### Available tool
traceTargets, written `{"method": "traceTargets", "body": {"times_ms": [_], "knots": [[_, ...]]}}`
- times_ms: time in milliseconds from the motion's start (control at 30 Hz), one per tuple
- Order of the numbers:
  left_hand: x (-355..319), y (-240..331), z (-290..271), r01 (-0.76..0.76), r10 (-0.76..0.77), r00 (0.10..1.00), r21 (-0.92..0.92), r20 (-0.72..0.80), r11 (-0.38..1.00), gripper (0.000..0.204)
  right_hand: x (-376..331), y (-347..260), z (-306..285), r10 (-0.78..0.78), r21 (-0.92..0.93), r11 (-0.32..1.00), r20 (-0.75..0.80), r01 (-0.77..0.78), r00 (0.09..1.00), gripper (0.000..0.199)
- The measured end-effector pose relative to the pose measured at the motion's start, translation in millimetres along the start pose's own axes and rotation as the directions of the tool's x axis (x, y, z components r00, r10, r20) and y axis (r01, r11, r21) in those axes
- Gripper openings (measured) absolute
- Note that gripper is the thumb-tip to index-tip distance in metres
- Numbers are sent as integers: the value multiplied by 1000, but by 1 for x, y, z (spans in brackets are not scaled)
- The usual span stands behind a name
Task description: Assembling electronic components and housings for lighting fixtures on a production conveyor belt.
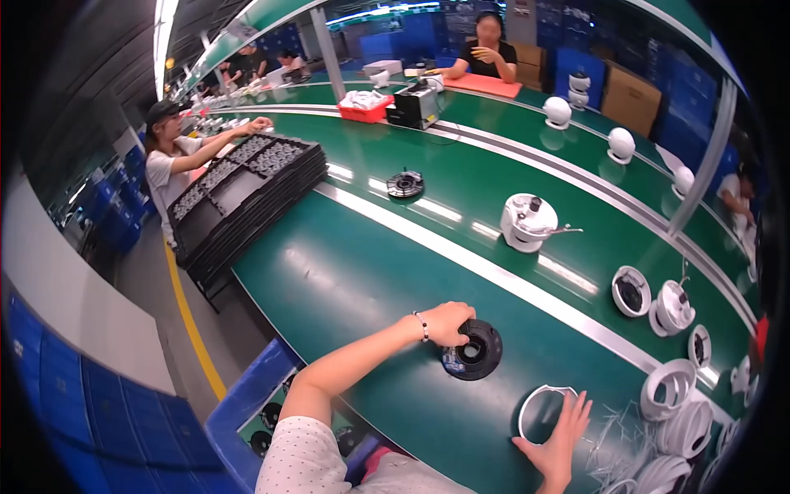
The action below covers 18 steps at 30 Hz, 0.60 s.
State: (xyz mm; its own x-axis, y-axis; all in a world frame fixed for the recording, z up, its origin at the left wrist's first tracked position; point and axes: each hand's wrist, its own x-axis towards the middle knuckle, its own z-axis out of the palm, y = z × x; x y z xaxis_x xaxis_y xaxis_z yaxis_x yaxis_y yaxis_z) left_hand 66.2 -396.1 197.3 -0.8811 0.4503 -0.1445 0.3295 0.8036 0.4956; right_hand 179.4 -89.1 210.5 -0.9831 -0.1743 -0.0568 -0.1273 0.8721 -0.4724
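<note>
My left hand (pixel 448 323) reaches over the worktop with its fingers curled on the rim of a black round housing (pixel 485 364). This part has a raised ring and a hole in its middle, and lies on the green worktop. Some of my left fingertips are hidden. To the right, my right hand (pixel 561 439) holds a thin white plastic ring (pixel 522 414) between the thumb and the outstretched fingers. Several more white rings (pixel 667 390) are piled beyond my right hand, beside a tangle of thin clear strips (pixel 613 445).
A conveyor (pixel 461 177) runs past the worktop, carrying a black round part (pixel 406 184) and white camera-like housings (pixel 528 221). Stacked black trays (pixel 247 193) stand at the left, near a co-worker (pixel 177 148). A blue bin (pixel 247 395) with black parts sits below the worktop edge.
</note>
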Motion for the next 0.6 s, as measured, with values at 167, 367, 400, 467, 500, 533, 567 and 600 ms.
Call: {"method": "traceTargets", "body": {"times_ms": [167, 367, 400, 467, 500, 533, 567, 600], "knots": [[-10, -4, 13, 125, -229, 955, -446, -188, 886, 32, 9, 0, 3, 27, 9, 1000, -40, -26, 999, 118], [14, 32, 65, -127, -477, 857, -976, -197, 175, 31, 35, -19, 25, 129, 870, 477, -209, 124, 969, 106], [14, 42, 63, -145, -475, 850, -968, -227, 203, 36, 43, -34, 23, 149, 939, 333, -144, 88, 978, 102], [14, 43, 75, -137, -436, 859, -942, -267, 307, 58, 59, -45, 32, 141, 963, 250, -140, 102, 980, 94], [10, 54, 70, -237, -399, 869, -954, -292, 183, 67, 66, -51, 39, 139, 966, 220, -167, 134, 976, 92], [7, 64, 66, -295, -342, 882, -945, -325, 137, 65, 69, -57, 41, 138, 965, 217, -180, 147, 974, 93], [7, 67, 71, -270, -302, 916, -963, -264, 22, 63, 71, -62, 44, 136, 976, 156, -176, 155, 975, 97], [6, 60, 86, -188, -247, 952, -982, -179, -14, 62, 72, -60, 49, 124, 959, 207, -223, 195, 967, 100]]}}
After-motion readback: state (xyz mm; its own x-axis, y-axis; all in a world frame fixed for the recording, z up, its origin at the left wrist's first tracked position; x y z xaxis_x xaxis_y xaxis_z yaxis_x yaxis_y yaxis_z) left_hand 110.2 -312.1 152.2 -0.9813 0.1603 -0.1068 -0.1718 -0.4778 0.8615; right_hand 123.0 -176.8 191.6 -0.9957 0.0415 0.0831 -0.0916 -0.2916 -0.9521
